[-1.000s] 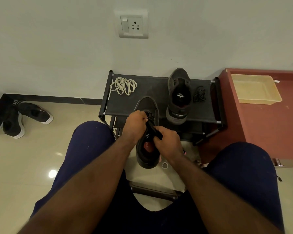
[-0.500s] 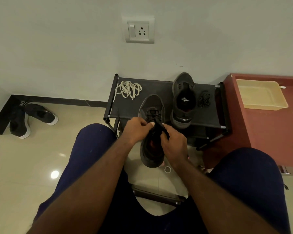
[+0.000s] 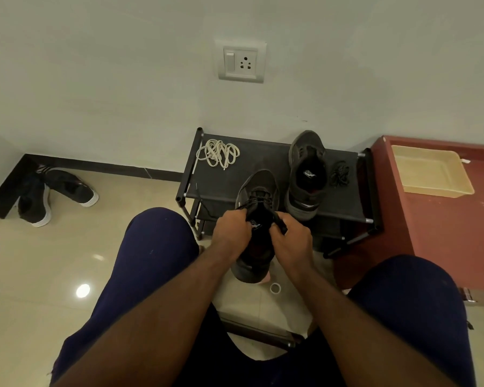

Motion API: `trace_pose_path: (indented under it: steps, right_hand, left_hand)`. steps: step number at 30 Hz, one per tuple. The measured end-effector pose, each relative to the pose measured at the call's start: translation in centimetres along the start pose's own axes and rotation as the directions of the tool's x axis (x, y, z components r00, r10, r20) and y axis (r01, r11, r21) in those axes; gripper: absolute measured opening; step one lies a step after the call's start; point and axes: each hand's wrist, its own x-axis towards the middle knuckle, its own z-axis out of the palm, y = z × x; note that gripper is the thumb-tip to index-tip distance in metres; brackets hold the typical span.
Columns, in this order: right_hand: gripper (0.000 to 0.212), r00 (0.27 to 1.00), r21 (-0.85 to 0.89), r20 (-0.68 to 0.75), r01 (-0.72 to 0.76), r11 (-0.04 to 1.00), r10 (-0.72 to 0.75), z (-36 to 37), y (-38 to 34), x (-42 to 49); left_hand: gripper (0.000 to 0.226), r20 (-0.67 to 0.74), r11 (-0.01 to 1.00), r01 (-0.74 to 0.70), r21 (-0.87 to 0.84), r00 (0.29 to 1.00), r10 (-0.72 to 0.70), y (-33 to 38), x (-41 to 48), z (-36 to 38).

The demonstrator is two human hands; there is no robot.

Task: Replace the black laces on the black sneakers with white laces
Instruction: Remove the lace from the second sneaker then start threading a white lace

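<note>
Black sneaker: held toe-far over the shoe rack's near edge, mid-part hidden by both hands. Left hand and right hand: each pinching the black lace at the collar; fingertips hard to make out. Second sneaker: on rack, right. White laces: far left of rack. Loose black lace: beside second sneaker. Tray: on desk, right.

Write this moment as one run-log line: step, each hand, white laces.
step: unlacing held sneaker | left hand: pinches black lace | right hand: pinches black lace | white laces: on rack, unused
</note>
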Motion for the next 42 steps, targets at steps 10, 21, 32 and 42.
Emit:
trace_pose_path:
  steps: [10,21,32,42]
  right_hand:
    - [0.024,0.962,-0.415,0.197,0.255,0.873,-0.188,-1.1,-4.3,5.0]
    - [0.01,0.859,-0.579,0.51,0.377,0.723,-0.039,0.0,-6.9,8.2]
    - [0.026,0.998,-0.486,0.016,-0.041,0.873,0.056,0.3,-6.1,7.1]
    - [0.03,0.915,-0.432,0.359,0.336,0.837,-0.182,0.7,-5.9,7.3]
  left_hand:
    - [0.025,0.026,0.98,-0.109,0.165,0.994,0.106,-0.5,0.5,1.0]
    - [0.028,0.095,0.975,-0.099,0.199,0.992,0.081,-0.6,1.0,1.3]
    - [0.026,0.062,0.982,-0.114,0.152,0.992,0.106,-0.8,1.2,1.2]
    - [0.026,0.078,0.985,-0.102,0.136,0.993,0.092,-0.5,1.4,1.3]
